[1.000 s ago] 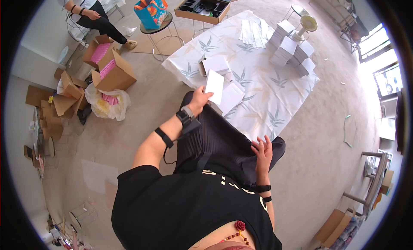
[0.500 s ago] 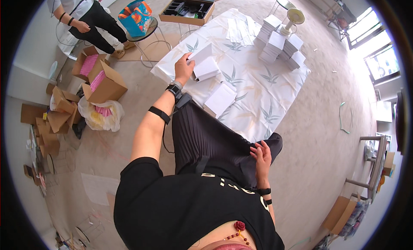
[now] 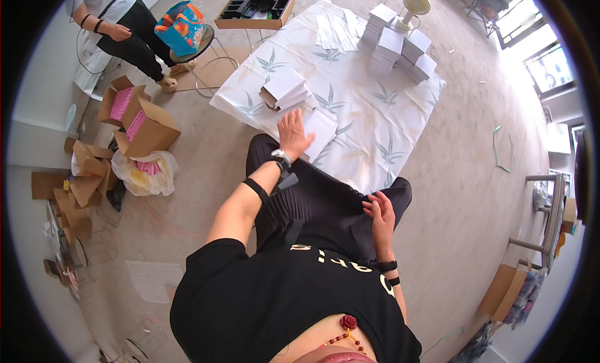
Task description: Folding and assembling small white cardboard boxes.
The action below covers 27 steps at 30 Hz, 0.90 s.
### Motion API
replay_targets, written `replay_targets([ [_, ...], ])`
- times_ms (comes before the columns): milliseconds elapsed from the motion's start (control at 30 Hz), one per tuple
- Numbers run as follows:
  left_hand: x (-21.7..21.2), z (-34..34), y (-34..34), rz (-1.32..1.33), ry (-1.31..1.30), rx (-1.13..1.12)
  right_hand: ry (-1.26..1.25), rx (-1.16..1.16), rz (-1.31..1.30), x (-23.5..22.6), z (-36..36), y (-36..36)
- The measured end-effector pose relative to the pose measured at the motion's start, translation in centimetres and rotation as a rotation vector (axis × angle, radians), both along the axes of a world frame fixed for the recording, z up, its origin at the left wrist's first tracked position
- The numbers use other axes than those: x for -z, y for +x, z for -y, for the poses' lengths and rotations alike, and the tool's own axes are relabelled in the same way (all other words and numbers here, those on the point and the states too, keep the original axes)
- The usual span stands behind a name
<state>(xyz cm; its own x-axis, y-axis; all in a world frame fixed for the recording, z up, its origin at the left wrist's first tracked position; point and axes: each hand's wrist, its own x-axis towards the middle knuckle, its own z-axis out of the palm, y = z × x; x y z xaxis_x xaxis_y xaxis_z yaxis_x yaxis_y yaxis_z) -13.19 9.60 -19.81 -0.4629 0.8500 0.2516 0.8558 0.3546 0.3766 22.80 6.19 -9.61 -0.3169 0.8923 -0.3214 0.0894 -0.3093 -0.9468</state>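
My left hand (image 3: 294, 137) is palm down with its fingers spread. It is at the left edge of a flat pile of white sheets (image 3: 323, 129), near the table's front edge, and I cannot tell whether it touches them. Just beyond it lies a small white stack (image 3: 289, 91), skewed, with a darker opening on its left side. My right hand (image 3: 380, 214) rests on the dark pleated cloth over my lap (image 3: 312, 200). Its fingers are loosely bent and apart, with nothing visible in them.
A leaf-patterned cloth covers the table (image 3: 375, 138). Tall white stacks (image 3: 389, 45) and a small fan (image 3: 415, 5) stand at its far right, white strips (image 3: 336, 33) at the far edge. A person (image 3: 128, 32) stands at the far left, near open cartons (image 3: 153, 132) and a blue bag (image 3: 180, 29).
My left hand has let go of the raised white piece and come back toward me, to the flat sheets. The piece now lies down on the small stack. My right hand stays on my lap.
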Motion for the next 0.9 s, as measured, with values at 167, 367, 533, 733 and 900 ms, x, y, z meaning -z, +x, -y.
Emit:
replay_targets([
  [167,0.7,0.5,5.5,0.102,-0.149,-0.099,0.016,-0.013,-0.013,0.2,0.0,0.1],
  [367,2.5,-0.2,5.4,0.140,-0.156,-0.120,0.005,0.006,-0.033,0.4,0.3,0.7],
  [533,2.5,0.3,4.6,0.251,-0.072,-0.064,-0.012,0.002,-0.048,0.1,0.2,0.5],
  [733,-2.2,1.2,5.0,0.328,0.128,0.077,0.022,-0.037,-0.054,1.0,-0.4,0.3],
  [900,-11.5,3.2,8.5,1.061,0.153,0.282,0.140,-0.104,-0.026,-0.4,-1.4,-2.1],
])
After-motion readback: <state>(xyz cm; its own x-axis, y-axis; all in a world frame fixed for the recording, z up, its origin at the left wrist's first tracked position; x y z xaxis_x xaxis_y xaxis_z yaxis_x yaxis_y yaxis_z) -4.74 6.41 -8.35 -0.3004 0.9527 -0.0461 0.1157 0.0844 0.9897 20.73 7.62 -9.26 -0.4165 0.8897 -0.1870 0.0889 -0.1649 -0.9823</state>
